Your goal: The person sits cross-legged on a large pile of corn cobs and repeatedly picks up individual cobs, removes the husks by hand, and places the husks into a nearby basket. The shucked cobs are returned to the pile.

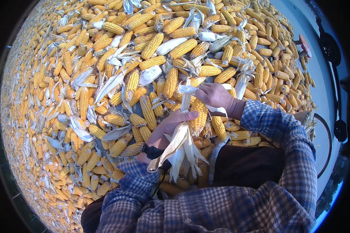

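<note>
A yellow ear of corn [198, 118] is held over the heap in front of me, its pale dry husk [181, 147] peeled back and hanging down in long strips. My left hand [173, 123] wraps the ear from the left, thumb laid across the kernels; a dark watch band [152, 151] circles that wrist. At the ear's upper end my right hand [217, 99] is closed, fingers curled on a strip of husk. White husk pieces stick out on both sides of this fist, and its fingertips are partly hidden.
A broad pile of husked ears [147, 110] with loose husks spreads all around, close against my legs [247, 165]. Past its right edge lie pale ground [319, 93], a small red-topped object [305, 46], a black wheel [330, 48] and a curved dark hose [331, 149].
</note>
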{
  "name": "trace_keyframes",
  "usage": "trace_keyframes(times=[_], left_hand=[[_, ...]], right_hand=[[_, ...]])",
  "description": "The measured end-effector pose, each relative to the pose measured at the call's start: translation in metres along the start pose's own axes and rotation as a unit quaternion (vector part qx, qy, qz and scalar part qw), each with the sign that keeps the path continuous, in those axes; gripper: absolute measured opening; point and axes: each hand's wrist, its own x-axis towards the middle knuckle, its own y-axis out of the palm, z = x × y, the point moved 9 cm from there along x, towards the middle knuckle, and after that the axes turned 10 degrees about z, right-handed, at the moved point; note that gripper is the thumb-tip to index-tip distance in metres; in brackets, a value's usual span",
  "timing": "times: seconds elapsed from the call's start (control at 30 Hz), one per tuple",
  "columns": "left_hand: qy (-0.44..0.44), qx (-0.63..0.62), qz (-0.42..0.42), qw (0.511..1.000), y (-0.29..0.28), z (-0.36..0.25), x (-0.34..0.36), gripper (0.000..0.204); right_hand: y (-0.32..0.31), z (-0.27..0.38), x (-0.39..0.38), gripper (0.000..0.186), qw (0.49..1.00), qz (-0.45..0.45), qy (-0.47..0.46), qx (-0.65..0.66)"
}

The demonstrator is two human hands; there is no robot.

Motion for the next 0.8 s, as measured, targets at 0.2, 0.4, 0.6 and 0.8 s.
trace_keyframes(times=[0.2,0.4,0.6,0.8], left_hand=[[0.168,0.107,-0.026,0.98,0.032,-0.012,0.026,0.054],[0.113,0.61,-0.117,0.776,0.008,-0.024,0.021,0.059],[0.199,0.417,-0.267,0.846,-0.029,-0.044,0.011,0.055],[0.417,0.106,-0.11,0.896,0.016,-0.056,0.008,0.066]], right_hand=[[0.034,-0.035,-0.015,0.016,0.981,0.132,0.123,0.074],[0.064,-0.116,-0.067,0.025,0.589,-0.083,0.481,0.644],[0.049,-0.095,-0.062,0.021,0.496,-0.124,0.345,0.787],[0.045,0.02,0.005,0.096,0.653,-0.003,0.134,0.745]])
